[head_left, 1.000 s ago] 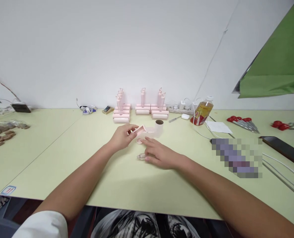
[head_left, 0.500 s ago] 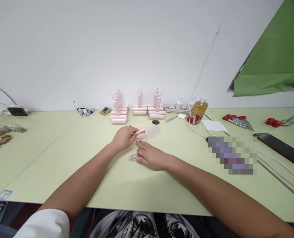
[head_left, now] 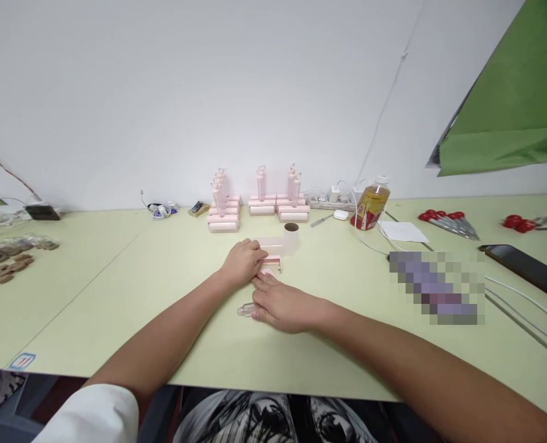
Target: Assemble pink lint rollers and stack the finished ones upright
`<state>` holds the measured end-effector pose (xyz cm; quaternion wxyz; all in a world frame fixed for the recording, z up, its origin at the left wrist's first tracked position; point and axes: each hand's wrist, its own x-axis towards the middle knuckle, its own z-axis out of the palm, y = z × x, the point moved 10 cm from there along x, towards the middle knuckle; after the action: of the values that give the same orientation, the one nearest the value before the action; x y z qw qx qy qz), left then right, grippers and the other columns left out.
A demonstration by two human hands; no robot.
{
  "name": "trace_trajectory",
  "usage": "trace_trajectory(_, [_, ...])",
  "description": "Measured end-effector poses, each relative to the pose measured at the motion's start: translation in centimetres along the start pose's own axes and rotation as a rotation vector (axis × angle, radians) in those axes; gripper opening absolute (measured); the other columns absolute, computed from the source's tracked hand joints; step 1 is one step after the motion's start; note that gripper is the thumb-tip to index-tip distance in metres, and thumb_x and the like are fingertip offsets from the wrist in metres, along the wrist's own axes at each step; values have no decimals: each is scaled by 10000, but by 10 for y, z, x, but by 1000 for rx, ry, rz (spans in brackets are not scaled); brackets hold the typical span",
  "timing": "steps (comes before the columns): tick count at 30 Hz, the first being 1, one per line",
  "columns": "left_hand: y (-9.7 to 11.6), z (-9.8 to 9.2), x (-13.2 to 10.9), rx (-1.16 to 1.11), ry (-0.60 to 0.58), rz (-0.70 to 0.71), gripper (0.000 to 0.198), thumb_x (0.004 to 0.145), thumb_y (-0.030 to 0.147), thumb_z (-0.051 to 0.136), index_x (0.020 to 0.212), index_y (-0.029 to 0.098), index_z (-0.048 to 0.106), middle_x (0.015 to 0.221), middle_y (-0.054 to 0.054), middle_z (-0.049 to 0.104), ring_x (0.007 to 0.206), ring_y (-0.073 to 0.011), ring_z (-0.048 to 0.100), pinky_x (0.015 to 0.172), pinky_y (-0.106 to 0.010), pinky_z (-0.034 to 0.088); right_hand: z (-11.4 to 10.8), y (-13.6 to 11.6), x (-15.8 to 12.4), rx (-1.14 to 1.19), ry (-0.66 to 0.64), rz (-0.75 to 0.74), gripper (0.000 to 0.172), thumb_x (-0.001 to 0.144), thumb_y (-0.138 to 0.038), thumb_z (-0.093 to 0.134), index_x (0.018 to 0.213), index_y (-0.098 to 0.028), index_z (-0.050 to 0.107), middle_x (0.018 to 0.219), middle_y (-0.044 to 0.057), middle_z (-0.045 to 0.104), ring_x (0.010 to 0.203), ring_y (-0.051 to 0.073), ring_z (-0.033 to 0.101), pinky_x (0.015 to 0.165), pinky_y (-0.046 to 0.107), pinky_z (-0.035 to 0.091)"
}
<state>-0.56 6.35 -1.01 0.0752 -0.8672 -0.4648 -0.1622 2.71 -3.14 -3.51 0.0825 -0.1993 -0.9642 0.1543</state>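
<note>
My left hand (head_left: 244,262) is closed on the end of a pink lint roller frame (head_left: 275,261), which lies low over the table. My right hand (head_left: 286,304) has its fingertips against a round pink part (head_left: 267,271) beside the frame. Its thumb and palm are closed around a clear tubular handle (head_left: 245,309), whose end sticks out to the left. The fingertips of both hands meet, so the join between the pieces is hidden. Just behind them lie a translucent cover (head_left: 269,245) and an upright white paper roll (head_left: 291,241).
Several assembled pink lint rollers (head_left: 224,223) stand along the wall. To the right are a drink bottle (head_left: 371,203), a screwdriver (head_left: 321,220), a power strip (head_left: 331,205), a phone (head_left: 527,271), cables and red-handled tools (head_left: 448,221). Brown pieces (head_left: 10,267) lie far left.
The pink frame has come down and toward me, turning level. Both hands have shifted slightly nearer to me, and the clear handle moved with the right hand.
</note>
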Motion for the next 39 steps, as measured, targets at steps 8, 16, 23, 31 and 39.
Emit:
trace_trajectory(8, [-3,-2,-1,-54,-76,38,218,894,241,498,801,186,687,820,-68,587,757,-193,510,691,-315,393,-11,8,4,8,70,-47,379,972,-406,405,949,-116,648,1178,209,577,1199,336,472,1031,549,363])
trace_trajectory(16, [-11,-21,-11,-169,-12,96,346,816,89,472,1091,166,669,1005,-96,646,892,-211,561,817,-350,430,-12,36,4,54,134,34,365,964,-424,433,959,-124,641,1470,202,415,1412,346,283,1109,537,263])
trace_trajectory(23, [4,-59,-27,-466,57,52,251,930,263,418,932,168,649,888,-66,635,844,-180,563,784,-312,440,-33,27,-8,63,265,100,283,953,-414,450,872,-170,568,1106,165,633,1055,289,560,902,456,430])
trace_trajectory(31, [10,-47,-29,-676,-59,-10,280,894,446,520,950,182,594,811,-19,608,698,-133,522,632,-246,395,-43,79,-30,974,431,432,442,862,-617,500,917,-186,580,701,-9,553,518,105,471,483,243,401])
trace_trajectory(39, [-24,-58,-25,-448,136,-114,316,865,454,562,980,173,652,943,-74,653,864,-195,585,756,-306,434,-41,113,-45,1342,560,608,386,675,-499,743,750,-187,527,574,-61,525,388,56,413,382,206,339])
